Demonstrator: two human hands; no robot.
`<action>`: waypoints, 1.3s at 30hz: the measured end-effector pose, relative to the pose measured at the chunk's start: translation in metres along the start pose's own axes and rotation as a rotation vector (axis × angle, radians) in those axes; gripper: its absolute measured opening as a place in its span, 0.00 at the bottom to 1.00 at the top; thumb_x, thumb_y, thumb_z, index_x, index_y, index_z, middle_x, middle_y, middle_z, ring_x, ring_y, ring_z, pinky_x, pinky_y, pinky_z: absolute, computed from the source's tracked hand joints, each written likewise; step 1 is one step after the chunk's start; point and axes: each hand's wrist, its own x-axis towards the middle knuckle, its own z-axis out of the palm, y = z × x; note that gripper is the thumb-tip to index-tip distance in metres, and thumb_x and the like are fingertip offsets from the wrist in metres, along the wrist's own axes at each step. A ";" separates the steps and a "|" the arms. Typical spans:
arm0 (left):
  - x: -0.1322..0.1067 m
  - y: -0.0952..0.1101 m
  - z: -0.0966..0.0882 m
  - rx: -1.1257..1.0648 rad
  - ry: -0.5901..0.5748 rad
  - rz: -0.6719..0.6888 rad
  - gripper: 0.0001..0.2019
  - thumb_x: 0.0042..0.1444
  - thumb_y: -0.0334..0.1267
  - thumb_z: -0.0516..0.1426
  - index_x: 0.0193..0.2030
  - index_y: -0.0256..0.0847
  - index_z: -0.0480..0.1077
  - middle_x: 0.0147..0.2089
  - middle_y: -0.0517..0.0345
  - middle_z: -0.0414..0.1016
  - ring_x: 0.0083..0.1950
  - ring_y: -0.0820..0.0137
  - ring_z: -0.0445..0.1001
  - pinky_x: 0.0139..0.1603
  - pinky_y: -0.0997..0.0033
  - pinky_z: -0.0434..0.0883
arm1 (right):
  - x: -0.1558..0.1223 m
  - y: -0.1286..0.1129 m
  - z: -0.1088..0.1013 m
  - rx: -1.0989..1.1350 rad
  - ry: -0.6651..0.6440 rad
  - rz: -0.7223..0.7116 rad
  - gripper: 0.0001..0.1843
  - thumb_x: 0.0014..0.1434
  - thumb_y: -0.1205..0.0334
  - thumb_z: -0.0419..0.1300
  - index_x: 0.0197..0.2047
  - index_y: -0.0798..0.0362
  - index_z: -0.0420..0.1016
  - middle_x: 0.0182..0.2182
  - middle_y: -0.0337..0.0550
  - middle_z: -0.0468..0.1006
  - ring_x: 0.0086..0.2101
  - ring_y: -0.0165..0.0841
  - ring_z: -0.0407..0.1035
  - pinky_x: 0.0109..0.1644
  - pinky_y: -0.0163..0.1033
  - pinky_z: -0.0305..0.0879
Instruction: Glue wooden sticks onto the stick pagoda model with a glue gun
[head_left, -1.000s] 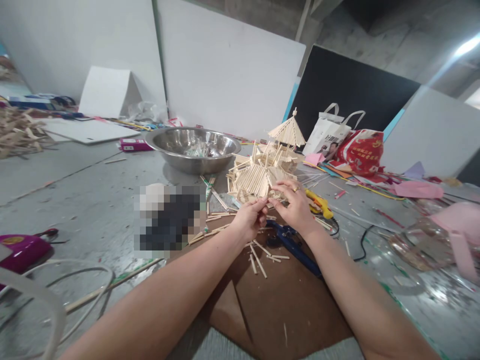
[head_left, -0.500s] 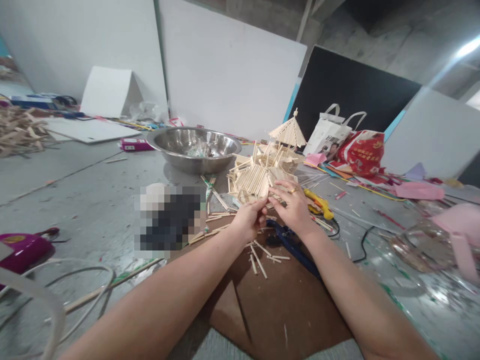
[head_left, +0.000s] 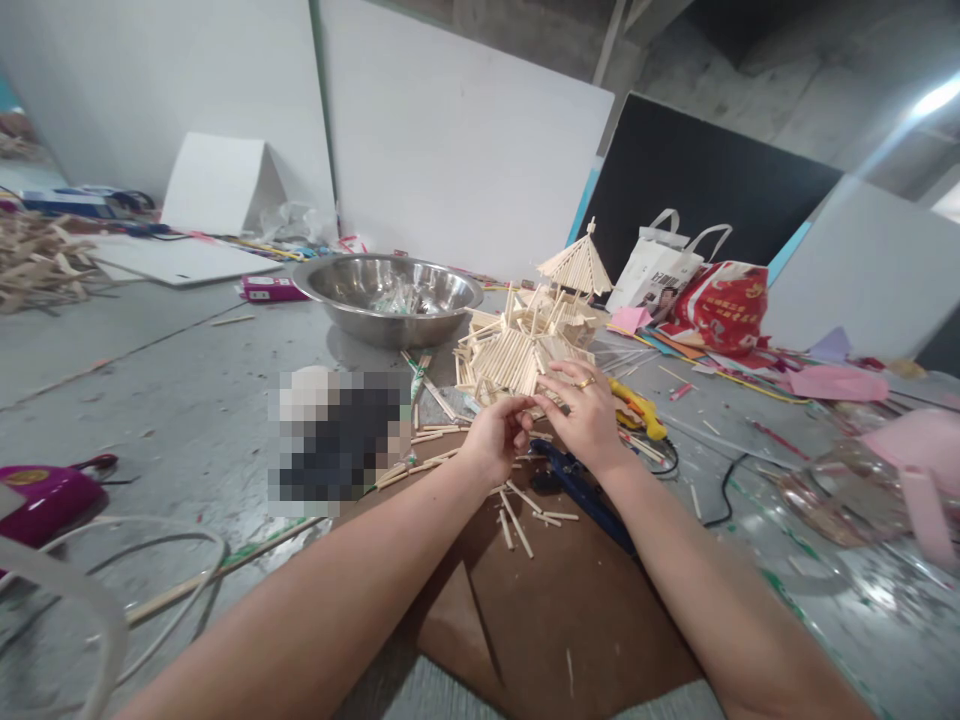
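Note:
A model pavilion of thin wooden sticks (head_left: pixel 504 358) stands in front of me, with ribbed sloping roofs. My left hand (head_left: pixel 501 437) is closed in a pinch at the model's near lower edge; whatever its fingertips hold is too small to make out. Beside it, my right hand (head_left: pixel 585 410), with a ring on one finger, is bent over the roof's near right corner. Its thumb and forefinger meet the left fingertips, and what is between them is hidden. Blue-handled pliers (head_left: pixel 581 490) lie under my right wrist. Short cut sticks (head_left: pixel 516 525) are scattered on a brown board (head_left: pixel 570 620).
Behind the model is a steel basin (head_left: pixel 337 305) holding clear plastic. A yellow glue gun (head_left: pixel 637 408) with a black cord lies right of my right hand. White and red bags (head_left: pixel 724 305) stand farther back. A purple tool (head_left: pixel 49 505) and pale cable lie left.
My right hand has shifted very slightly, its fingers lifting a little at the roof corner. The pliers look slightly moved under my right wrist. The model stays in place.

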 end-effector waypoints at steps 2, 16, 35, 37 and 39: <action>0.000 0.000 0.000 -0.001 -0.001 -0.004 0.04 0.44 0.34 0.52 0.24 0.35 0.65 0.13 0.65 0.61 0.11 0.82 0.51 0.13 0.80 0.47 | 0.000 0.000 0.000 -0.004 0.003 -0.008 0.11 0.51 0.59 0.56 0.35 0.54 0.74 0.38 0.47 0.73 0.43 0.36 0.62 0.49 0.44 0.58; 0.000 0.000 0.000 0.007 -0.030 0.001 0.05 0.43 0.35 0.52 0.25 0.35 0.66 0.13 0.65 0.61 0.10 0.82 0.52 0.13 0.79 0.48 | 0.001 -0.003 0.000 -0.095 -0.003 -0.058 0.10 0.52 0.59 0.55 0.35 0.52 0.74 0.38 0.44 0.74 0.43 0.36 0.62 0.48 0.44 0.58; 0.001 -0.002 -0.002 0.018 -0.024 0.035 0.05 0.42 0.35 0.53 0.25 0.35 0.67 0.13 0.64 0.61 0.10 0.82 0.52 0.13 0.80 0.47 | 0.002 -0.003 0.001 -0.137 0.017 -0.082 0.09 0.52 0.60 0.55 0.36 0.51 0.73 0.39 0.45 0.74 0.44 0.37 0.60 0.48 0.45 0.56; 0.000 -0.002 -0.001 0.023 -0.021 0.031 0.05 0.42 0.35 0.53 0.24 0.35 0.66 0.13 0.65 0.61 0.10 0.82 0.52 0.13 0.80 0.47 | 0.002 -0.003 0.001 -0.131 0.011 -0.077 0.09 0.52 0.61 0.55 0.36 0.51 0.73 0.39 0.45 0.74 0.44 0.37 0.60 0.48 0.45 0.56; 0.000 -0.001 0.000 0.026 -0.023 0.023 0.05 0.42 0.35 0.53 0.25 0.36 0.66 0.13 0.65 0.61 0.10 0.82 0.52 0.13 0.79 0.46 | 0.001 -0.003 0.001 -0.128 0.008 -0.073 0.09 0.52 0.61 0.55 0.36 0.51 0.73 0.39 0.44 0.74 0.45 0.37 0.60 0.48 0.45 0.56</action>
